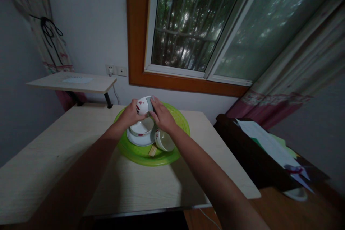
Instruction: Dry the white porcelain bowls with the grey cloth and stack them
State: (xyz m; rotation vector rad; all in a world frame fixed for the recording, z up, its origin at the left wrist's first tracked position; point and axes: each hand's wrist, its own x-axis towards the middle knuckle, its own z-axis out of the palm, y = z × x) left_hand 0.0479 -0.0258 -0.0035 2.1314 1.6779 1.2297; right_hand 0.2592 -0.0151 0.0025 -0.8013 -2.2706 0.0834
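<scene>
My left hand (131,113) grips a white bowl (142,105) with red markings, tilted above a green basin (155,160). Against the bowl's right side, my right hand (162,114) presses a grey-green cloth (149,105), its fingers closed over it; much of the cloth is hidden. Below the hands, inside the basin, a second white bowl (142,128) stands on a white plate (140,141). Another white bowl (165,141) lies tipped on its side to the right. Wooden chopsticks (152,150) lie between the plate and that bowl.
The basin sits on a light wooden table (88,172). A raised shelf (54,81) stands at the table's back left, with a paper (78,79) on it. A wall and window (194,25) are behind. To the right, papers (265,140) lie on dark furniture (231,136).
</scene>
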